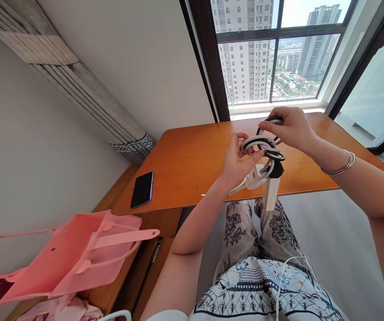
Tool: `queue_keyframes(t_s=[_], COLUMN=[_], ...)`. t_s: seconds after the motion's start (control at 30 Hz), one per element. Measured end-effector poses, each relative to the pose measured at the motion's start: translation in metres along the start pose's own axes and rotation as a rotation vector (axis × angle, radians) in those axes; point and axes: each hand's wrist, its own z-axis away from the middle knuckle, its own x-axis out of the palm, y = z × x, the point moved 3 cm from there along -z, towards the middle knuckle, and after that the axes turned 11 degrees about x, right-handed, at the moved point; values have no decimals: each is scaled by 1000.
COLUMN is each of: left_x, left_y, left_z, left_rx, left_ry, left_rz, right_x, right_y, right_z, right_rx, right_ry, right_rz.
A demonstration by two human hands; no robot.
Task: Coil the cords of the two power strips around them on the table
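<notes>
My left hand (pixel 237 159) is closed around a coiled bundle of white and black cables (pixel 262 141), held above the near part of the table. The fingers of my right hand (pixel 292 127) pinch a black and pale loop at the top of the same bundle. Below the coil hangs a long cream-white block (pixel 271 194), which looks like a power strip, tilted over the table's front edge. A black plug (pixel 275 170) sits at its upper end. Beside it is a white charger (pixel 255 177), with thin white cable trailing left. Some windings are hidden behind my fingers.
The brown wooden table (pixel 185 160) stands under a window (pixel 275 53). A dark phone (pixel 142 190) lies at its left. At lower left, an open pink bag (pixel 78 249) rests by a wooden cabinet. A white cord (pixel 282 278) hangs over my lap.
</notes>
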Motion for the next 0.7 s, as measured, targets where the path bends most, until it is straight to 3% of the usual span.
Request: queue_keyframes(t_s=[0.23, 0.4, 0.53, 0.7], left_x=[1, -13, -27, -55], left_y=[-4, -32, -55, -67], left_z=[11, -4, -13, 14], left_rx=[109, 200, 144, -39], left_ry=[14, -90, -231, -396], left_rz=[-23, 85, 111, -92], right_x=[13, 13, 5, -2], right_y=[28, 7, -19, -28], right_z=[-25, -22, -19, -22], right_rx=[64, -147, -230, -239], right_ry=[92, 108, 97, 116], right_rz=[-227, -491, -541, -531])
